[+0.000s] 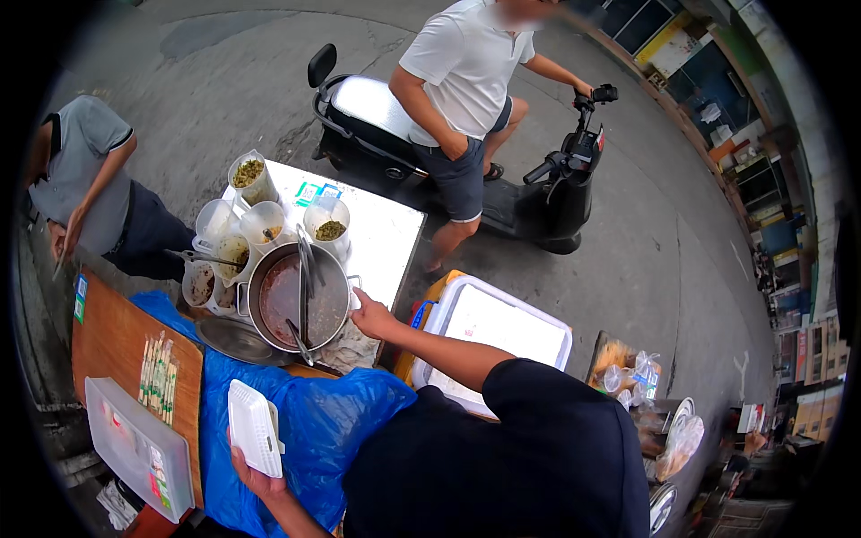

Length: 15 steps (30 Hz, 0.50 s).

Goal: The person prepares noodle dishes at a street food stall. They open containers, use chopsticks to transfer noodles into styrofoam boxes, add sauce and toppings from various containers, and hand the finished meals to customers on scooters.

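Observation:
A white foam takeaway box with its lid folded over rests in my left hand, above blue plastic sheeting. My right hand reaches to the right side of a large steel pot, beside its loop handle. Something small and white shows at those fingertips; whether they grip it or the handle is unclear. A divider splits the pot, with reddish broth on the left side. Tongs and another metal utensil lean in it.
Plastic jugs of condiments crowd behind the pot on a white table. Wrapped chopsticks and a plastic bin sit on a wooden board. A white-lidded box stands right. One person straddles a scooter; another stands left.

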Tool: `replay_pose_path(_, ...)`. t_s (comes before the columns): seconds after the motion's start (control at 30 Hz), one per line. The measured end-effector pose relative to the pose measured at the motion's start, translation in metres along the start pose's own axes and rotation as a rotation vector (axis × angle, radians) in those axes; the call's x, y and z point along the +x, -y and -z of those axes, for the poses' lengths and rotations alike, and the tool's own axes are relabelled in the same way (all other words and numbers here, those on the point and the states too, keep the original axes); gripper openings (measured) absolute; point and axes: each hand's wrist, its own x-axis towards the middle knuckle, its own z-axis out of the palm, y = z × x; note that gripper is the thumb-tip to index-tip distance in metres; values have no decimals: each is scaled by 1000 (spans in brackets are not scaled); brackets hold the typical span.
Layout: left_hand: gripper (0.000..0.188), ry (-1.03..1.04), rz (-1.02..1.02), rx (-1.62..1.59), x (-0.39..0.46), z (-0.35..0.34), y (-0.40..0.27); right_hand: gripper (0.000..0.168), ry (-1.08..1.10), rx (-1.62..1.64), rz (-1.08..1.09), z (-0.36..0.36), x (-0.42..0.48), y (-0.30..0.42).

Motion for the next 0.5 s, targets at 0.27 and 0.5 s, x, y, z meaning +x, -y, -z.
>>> replay_pose_path(0.27, 61, 45, 23, 18, -1, -19, 7, 73, 121, -38, -9, -25, -15, -40)
replay_pose_path(0.5, 57, 6, -17, -38, -8, -3, 1, 72, 364, -2, -54, -47, -28, -1)
